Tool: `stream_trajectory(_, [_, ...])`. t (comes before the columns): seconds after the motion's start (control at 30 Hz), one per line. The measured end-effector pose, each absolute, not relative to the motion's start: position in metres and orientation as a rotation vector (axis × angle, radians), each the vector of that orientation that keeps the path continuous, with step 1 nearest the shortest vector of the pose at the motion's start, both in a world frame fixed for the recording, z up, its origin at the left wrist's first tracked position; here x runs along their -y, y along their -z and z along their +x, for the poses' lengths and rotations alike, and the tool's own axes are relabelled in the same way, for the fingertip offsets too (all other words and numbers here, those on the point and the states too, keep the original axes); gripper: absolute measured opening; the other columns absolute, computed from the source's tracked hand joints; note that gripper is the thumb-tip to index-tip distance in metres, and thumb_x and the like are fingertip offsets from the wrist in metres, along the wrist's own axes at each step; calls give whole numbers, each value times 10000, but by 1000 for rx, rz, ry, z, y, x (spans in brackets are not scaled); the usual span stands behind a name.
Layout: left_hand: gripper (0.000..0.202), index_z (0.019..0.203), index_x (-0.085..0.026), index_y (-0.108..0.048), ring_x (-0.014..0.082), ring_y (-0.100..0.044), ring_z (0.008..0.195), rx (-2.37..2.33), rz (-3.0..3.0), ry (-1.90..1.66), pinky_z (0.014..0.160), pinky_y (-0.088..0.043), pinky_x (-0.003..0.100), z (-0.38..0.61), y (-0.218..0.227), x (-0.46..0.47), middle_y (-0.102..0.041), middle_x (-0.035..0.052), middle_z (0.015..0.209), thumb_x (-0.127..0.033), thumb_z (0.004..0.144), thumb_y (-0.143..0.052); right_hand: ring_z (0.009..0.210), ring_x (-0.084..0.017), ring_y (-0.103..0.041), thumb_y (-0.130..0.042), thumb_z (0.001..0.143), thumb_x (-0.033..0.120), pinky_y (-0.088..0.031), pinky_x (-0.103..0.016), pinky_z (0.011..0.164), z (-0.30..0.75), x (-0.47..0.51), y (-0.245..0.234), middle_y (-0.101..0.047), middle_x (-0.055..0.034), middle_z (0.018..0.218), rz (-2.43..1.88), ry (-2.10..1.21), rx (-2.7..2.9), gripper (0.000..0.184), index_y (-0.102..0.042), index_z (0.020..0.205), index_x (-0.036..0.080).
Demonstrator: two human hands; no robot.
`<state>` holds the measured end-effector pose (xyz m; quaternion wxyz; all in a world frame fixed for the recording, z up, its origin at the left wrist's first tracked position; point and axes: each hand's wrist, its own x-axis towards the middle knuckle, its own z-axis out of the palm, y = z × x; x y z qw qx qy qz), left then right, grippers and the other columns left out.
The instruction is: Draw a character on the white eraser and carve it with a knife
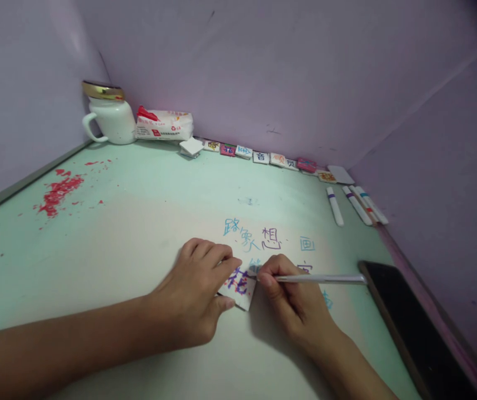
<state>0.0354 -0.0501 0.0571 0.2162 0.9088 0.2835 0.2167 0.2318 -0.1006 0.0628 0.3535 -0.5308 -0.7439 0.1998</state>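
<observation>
A small white square block (pixel 244 300) with a purple character and some red marks lies on the table in front of me. My left hand (pixel 199 294) grips it at its left side, thumb at the near edge and fingers over the far edge. From the right, my right hand (pixel 296 305) pinches a slim silver pen-like tool (pixel 325 278). Its back end points right, and its tip is hard to make out near the block's right edge. Blue and purple characters (pixel 271 239) are written on the tabletop just beyond my hands.
Red shavings (pixel 60 194) are scattered at the left. A white mug (pixel 115 122) with a gold lid and a tissue pack (pixel 165 125) stand at the back. Several character blocks (pixel 261 158) line the wall. Markers (pixel 335 206) lie at the right, beyond a dark phone (pixel 413 322).
</observation>
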Motion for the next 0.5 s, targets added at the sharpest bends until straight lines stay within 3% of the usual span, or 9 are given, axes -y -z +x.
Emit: stream_trajectory(0.5, [404, 1146, -169, -524, 277, -483, 989, -784, 2529, -582, 904, -332, 490, 36, -58, 48, -560, 102, 1093, -185, 743, -548, 552, -110, -453, -401, 929, 228, -361, -235, 508, 237, 102, -60, -500, 25, 622, -1401, -594, 1891, 172, -478, 777, 202])
